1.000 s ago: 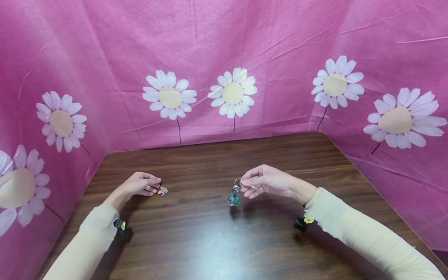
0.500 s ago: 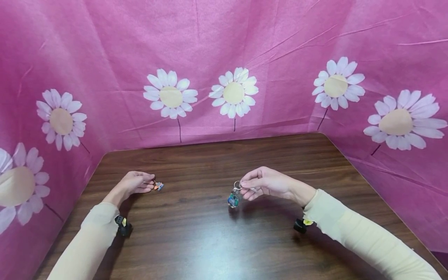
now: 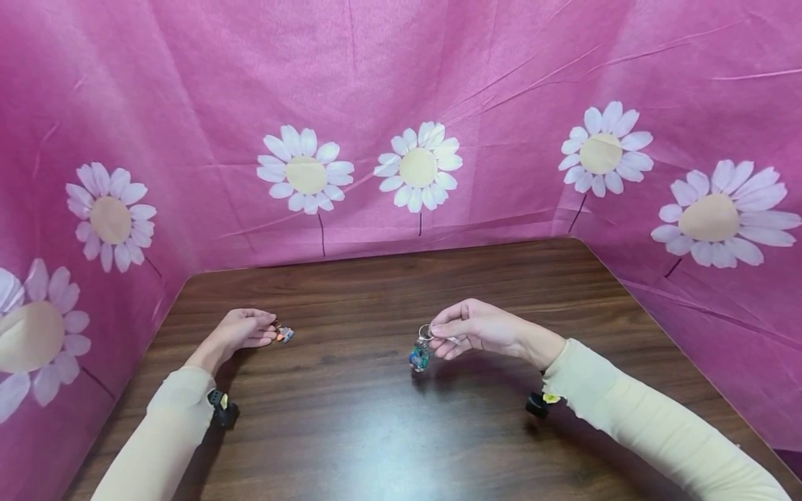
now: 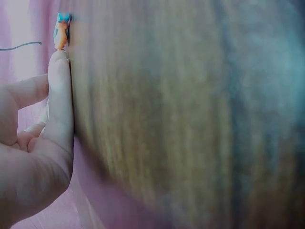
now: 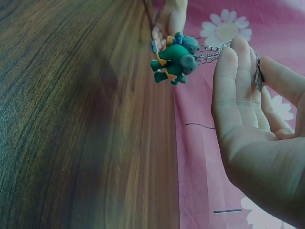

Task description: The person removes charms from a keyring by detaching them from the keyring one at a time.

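Observation:
In the head view my left hand (image 3: 239, 328) is low over the left of the table, its fingertips pinching a small orange and blue-grey figure charm (image 3: 285, 335). The left wrist view puts the orange charm (image 4: 61, 33) right at the tip of the index finger, its teal top pointing away. My right hand (image 3: 471, 330) pinches a keychain by its metal ring between thumb and fingers. From it dangle green, grey and blue figure charms (image 3: 418, 359) above the table. The right wrist view shows a green figure (image 5: 172, 59) on short metal chains (image 5: 208, 58).
The brown wood-grain table (image 3: 351, 390) reaches back to a pink cloth (image 3: 376, 76) printed with white daisies, which stands around its back and sides. Small black wrist cameras (image 3: 223, 409) hang below both cuffs.
My left hand has drawn slightly to the left, and the orange charm has shifted left and a little back with it. The right hand stays nearly still; its charms turn slightly.

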`<state>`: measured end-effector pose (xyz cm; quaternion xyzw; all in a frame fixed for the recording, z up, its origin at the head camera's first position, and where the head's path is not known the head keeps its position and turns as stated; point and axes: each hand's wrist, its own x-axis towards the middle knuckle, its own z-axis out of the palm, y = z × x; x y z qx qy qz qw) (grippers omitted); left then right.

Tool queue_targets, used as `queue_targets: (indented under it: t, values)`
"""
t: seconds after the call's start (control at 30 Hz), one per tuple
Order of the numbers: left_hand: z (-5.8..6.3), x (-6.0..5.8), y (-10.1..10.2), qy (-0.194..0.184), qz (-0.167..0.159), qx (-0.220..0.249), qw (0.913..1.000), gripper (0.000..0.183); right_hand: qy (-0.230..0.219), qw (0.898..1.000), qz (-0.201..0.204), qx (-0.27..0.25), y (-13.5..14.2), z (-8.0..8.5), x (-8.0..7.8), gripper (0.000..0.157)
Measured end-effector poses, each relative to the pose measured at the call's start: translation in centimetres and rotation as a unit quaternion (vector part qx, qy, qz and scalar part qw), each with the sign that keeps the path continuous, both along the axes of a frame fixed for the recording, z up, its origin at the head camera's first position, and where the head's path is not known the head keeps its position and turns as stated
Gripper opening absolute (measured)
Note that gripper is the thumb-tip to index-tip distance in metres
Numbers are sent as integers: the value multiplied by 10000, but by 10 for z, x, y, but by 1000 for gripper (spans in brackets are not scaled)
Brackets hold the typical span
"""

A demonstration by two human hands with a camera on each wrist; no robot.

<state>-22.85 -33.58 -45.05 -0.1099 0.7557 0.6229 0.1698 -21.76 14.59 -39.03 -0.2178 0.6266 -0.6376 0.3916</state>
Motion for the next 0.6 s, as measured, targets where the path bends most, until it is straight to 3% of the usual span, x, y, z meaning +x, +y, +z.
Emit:
queue_targets:
  t: [0.23,0.6]
  values:
    - [-3,-1,0,42,79,-43,10000,42,7,10000,54,-32,-1,1,0,25]
    - [7,1,3,246,-139,-69,9996,35,-4,10000,13,-23,-1,1,1,23]
